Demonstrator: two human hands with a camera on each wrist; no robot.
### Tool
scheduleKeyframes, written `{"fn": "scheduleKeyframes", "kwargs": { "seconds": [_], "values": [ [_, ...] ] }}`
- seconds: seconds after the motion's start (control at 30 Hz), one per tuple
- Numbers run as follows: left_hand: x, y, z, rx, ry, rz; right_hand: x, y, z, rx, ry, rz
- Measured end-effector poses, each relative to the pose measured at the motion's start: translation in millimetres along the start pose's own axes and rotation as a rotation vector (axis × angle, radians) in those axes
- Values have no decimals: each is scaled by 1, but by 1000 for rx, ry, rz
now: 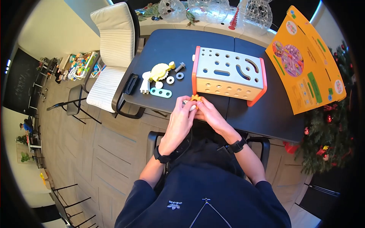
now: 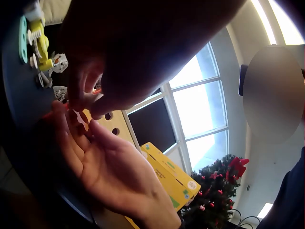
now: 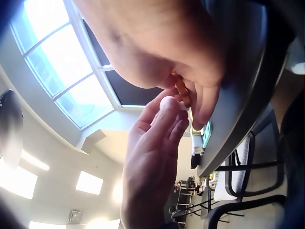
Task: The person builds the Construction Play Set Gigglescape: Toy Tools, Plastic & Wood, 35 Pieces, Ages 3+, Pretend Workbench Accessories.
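My left hand (image 1: 181, 118) and right hand (image 1: 213, 117) meet just off the table's near edge. Between the fingertips of the right hand is a small orange gear (image 1: 196, 98). The left hand pinches a small white piece (image 3: 167, 102) right beside the gear; fingers hide most of it. Just beyond the hands stands a toy workbench (image 1: 228, 70) with a pale top full of holes and slots, orange sides and red ends. To its left lie a yellow toothed piece (image 1: 159, 71), a grey screw (image 1: 180, 67), a grey ring (image 1: 180, 76), a white ring (image 1: 170, 80) and a teal strip (image 1: 161, 92).
The dark table (image 1: 171, 43) also bears a black object (image 1: 131, 84) at its left edge. A large yellow box (image 1: 304, 60) stands at the right, by a decorated Christmas tree (image 1: 329, 133). A white cushioned chair (image 1: 112, 57) is at the left.
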State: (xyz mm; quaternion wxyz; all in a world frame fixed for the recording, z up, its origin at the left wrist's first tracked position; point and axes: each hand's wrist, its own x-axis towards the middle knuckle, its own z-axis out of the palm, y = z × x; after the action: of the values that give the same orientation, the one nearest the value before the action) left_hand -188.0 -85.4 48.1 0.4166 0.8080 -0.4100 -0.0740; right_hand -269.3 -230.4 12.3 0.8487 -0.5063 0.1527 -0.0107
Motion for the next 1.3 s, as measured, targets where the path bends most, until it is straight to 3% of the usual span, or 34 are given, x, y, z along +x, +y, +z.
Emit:
{"fn": "scheduleKeyframes", "kwargs": {
  "seconds": [0.07, 0.3, 0.4, 0.5, 0.6, 0.8, 1.03, 1.23, 1.3],
  "values": [
    [2, 2, 2, -106, 22, 14, -4, -3, -8, -31, 27, 2],
    [4, 12, 15, -905, 48, -218, -25, -17, -21, -57, 80, -67],
    [10, 4, 19, -667, -33, -202, -31, -21, -24, -33, 73, -91],
    [13, 16, 11, -272, 12, -10, -35, -20, -29, -50, 59, -119],
    [18, 16, 18, -80, 119, 233, -44, -25, -30, -160, 59, -175],
    [32, 39, 3, 308, 118, 379, -56, -42, -38, -308, 14, -279],
    [64, 45, -8, 451, 50, 509, -50, -41, -42, -253, 32, -363],
    [92, 45, -19, 506, -66, 569, -49, -39, -33, -205, 165, -363],
    [101, 45, -19, 481, -90, 596, -49, -40, -35, -328, 211, -394]
  ]
}}
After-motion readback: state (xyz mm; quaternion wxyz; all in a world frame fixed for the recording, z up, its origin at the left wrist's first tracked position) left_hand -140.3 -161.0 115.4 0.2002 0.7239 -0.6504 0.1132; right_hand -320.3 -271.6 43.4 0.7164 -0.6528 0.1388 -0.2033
